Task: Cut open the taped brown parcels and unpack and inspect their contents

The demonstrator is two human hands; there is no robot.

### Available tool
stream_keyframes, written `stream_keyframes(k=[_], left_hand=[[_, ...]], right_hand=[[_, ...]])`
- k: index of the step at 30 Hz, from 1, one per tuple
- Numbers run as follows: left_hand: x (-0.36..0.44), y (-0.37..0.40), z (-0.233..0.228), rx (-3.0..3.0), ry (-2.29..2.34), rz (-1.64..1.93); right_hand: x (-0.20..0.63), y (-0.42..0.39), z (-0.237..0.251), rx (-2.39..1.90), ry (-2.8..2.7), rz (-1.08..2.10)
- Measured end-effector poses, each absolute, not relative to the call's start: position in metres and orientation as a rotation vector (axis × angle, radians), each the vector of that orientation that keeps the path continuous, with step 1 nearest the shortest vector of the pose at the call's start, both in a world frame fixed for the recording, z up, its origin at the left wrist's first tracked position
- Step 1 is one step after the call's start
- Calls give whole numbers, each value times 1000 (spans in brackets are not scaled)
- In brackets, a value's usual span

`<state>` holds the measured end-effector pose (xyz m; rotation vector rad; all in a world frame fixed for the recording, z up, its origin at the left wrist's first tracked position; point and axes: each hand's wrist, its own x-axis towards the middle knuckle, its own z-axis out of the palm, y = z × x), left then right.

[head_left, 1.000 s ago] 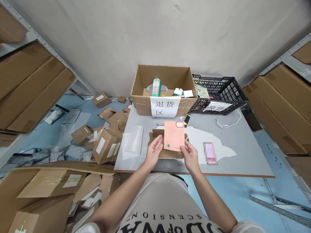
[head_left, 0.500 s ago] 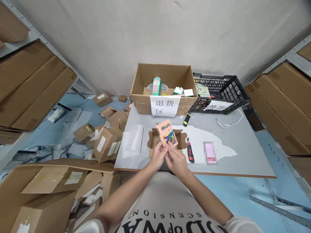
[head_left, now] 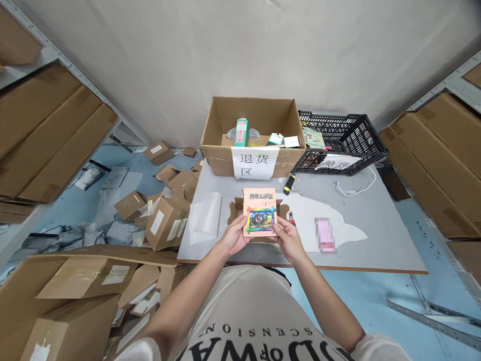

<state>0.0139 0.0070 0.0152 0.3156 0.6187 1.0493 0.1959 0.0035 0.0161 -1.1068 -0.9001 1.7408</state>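
Observation:
A pink book (head_left: 260, 213) with a colourful framed picture on its cover is held upright, cover towards me, in both hands. My left hand (head_left: 236, 234) pinches its lower left edge, and my right hand (head_left: 287, 236) grips the lower right edge. Behind and below the book lies an opened small cardboard box (head_left: 235, 211), mostly hidden by it. The red utility knife (head_left: 291, 218) shows only in part, beyond my right hand. A yellow and black cutter (head_left: 289, 184) lies farther back on the table.
A large cardboard box (head_left: 218, 161) with a paper sign stands at the back, holding small boxes. Beside it sits a black plastic crate (head_left: 370, 150). White wrapping sheets (head_left: 205, 218) lie at left, a blurred pink item (head_left: 325, 234) at right. Cartons (head_left: 169, 225) crowd the floor left of the table.
The book has turned from a tilt to face me squarely. My hands have moved apart, from together at its bottom to one on each side. The red knife is now mostly covered.

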Motion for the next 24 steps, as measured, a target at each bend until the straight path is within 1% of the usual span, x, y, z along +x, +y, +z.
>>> stream_keyframes(k=[3,8,16,20,24], left_hand=[[10,9,12,268,566,1029],[5,12,17,239,440,1028],[2,25,12,287,500,1020],[-7,32,7,384,663,1041],[-21,31,-2,643,1108,1093]], right_hand=[[197,5,13,-1081,-744,1782],[198,7,10,-1073,-664,1792],[224,30,8,-1107,-692,1739],[270,76,12,-1134,-747,1562],[332,159,28,-1143,-817,1284]])
